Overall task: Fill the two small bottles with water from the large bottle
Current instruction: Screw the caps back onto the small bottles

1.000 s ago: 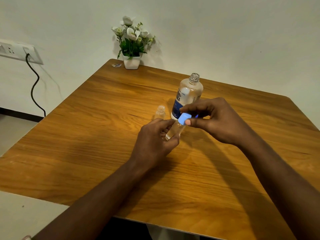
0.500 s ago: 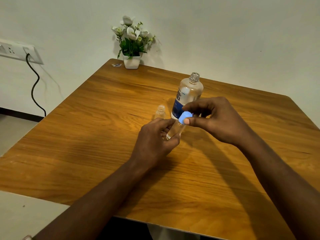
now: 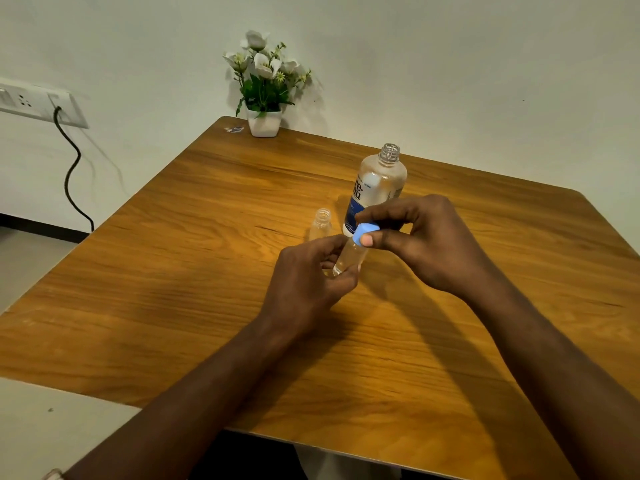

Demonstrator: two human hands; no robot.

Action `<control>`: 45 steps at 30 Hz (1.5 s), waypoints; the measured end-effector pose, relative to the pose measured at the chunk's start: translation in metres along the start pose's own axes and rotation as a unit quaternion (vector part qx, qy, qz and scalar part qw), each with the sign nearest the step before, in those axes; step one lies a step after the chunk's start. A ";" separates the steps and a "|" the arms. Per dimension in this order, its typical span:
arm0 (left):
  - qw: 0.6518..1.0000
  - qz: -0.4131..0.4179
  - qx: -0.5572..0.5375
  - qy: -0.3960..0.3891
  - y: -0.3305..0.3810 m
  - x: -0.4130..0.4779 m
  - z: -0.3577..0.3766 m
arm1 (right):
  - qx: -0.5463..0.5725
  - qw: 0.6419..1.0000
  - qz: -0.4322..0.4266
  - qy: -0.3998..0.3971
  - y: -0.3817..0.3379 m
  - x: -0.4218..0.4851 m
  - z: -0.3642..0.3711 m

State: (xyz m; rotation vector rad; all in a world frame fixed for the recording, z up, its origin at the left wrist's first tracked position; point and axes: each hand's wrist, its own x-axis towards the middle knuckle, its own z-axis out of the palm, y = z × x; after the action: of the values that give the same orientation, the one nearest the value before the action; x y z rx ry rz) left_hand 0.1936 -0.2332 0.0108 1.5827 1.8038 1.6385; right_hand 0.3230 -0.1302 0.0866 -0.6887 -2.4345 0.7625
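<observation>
Gripping a tilted small bottle [image 3: 349, 259], left hand [image 3: 308, 282], right hand [image 3: 426, 240] pinching its blue cap [image 3: 363, 232]

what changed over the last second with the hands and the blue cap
Little: the right hand has turned the blue cap slightly on the small bottle, its fingers shifting around it. The left hand keeps hold of that bottle. The large bottle and second small bottle stayed put, both uncapped.

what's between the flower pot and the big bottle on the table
Nothing: in the head view, the table is bare wood between the flower pot and the big bottle.
</observation>
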 end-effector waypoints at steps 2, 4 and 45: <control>1.000 0.007 0.010 0.008 -0.001 0.000 -0.002 | -0.005 1.000 -0.010 0.021 -0.003 0.001 0.005; 1.000 0.007 0.016 0.015 -0.003 0.001 -0.004 | -0.011 0.999 -0.015 0.035 -0.005 0.001 0.012; 0.966 -0.092 0.216 0.110 -0.007 0.008 -0.014 | 0.014 0.914 0.151 0.378 0.100 -0.103 -0.016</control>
State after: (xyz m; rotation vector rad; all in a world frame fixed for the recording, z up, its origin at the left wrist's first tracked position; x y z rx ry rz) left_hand 0.1765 -0.2331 0.0139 1.3664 2.4778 1.4527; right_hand 0.4408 -0.1128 0.0052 -1.1182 -1.6280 0.5031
